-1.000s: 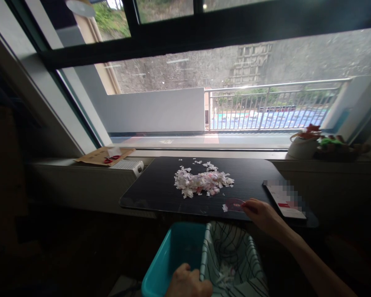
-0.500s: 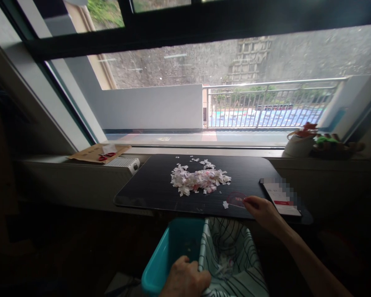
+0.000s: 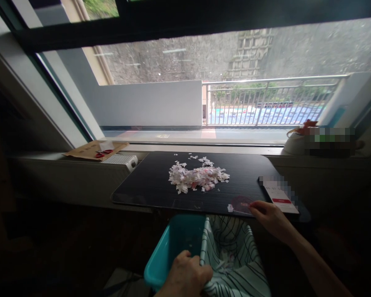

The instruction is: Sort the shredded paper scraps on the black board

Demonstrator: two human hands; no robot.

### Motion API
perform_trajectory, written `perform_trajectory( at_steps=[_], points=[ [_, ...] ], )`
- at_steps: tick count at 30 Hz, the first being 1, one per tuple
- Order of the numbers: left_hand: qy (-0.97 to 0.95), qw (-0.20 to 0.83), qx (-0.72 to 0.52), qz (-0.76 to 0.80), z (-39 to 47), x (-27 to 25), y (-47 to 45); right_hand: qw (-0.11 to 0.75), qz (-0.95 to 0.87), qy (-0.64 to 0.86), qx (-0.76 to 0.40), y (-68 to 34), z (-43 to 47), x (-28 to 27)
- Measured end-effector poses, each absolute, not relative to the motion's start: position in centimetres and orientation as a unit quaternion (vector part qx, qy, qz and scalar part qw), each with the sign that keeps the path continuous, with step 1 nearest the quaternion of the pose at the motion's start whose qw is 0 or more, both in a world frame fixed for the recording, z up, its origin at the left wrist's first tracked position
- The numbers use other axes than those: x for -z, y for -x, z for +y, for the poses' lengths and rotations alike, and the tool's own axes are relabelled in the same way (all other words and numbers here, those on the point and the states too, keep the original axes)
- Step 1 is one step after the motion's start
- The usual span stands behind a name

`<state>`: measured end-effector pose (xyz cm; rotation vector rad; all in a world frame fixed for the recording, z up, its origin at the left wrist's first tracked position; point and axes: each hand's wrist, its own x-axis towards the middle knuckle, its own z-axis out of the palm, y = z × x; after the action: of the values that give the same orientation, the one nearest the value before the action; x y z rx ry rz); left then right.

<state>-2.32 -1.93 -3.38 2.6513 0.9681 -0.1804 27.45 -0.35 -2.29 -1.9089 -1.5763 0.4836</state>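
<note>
My left hand (image 3: 188,270) is closed around the rim between a teal bin (image 3: 157,258) and a bin with a black-striped pale lining (image 3: 250,264). Paper scraps (image 3: 227,260) lie inside the striped one. In a pinch, my right hand (image 3: 270,216) holds the edge of a thin, see-through reddish disc (image 3: 243,204), low over the table's front edge. A pale paper scrap (image 3: 230,208) sits at the disc's left edge; whether it touches I cannot tell. Farther back, a heap of torn paper bits (image 3: 198,177) lies on the black table (image 3: 148,181).
A phone (image 3: 280,198) lies at the table's right, just beyond my right hand. On the left sill are a brown envelope (image 3: 83,150) and red-handled scissors (image 3: 103,154). A pale pot (image 3: 295,144) stands on the right sill. A window fills the back.
My right hand has shifted slightly right and toward me with the disc. The single scrap beside the disc has moved the same way. My left hand keeps its grip on the rim.
</note>
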Motion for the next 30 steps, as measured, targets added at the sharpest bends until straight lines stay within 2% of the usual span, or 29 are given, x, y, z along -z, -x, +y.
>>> perform_trajectory(
  at_steps=[6,14,20,30],
  points=[
    [-0.916,0.176,0.054,0.356,-1.8,3.1,1.7,0.359,-0.563,0.726,-0.167,-27.7,0.2,2.8],
    [-0.905,0.192,0.067,0.374,-2.1,1.6,1.2,0.308,-0.610,0.694,-0.229,-27.4,-1.1,2.8],
    [-0.906,0.192,0.078,0.369,-1.9,1.6,1.3,0.336,-0.601,0.688,-0.227,-26.8,-0.8,2.8],
    [-0.918,0.170,0.095,0.345,-2.1,2.5,2.0,0.305,-0.633,0.676,-0.223,-26.8,-1.6,2.9]
  ],
)
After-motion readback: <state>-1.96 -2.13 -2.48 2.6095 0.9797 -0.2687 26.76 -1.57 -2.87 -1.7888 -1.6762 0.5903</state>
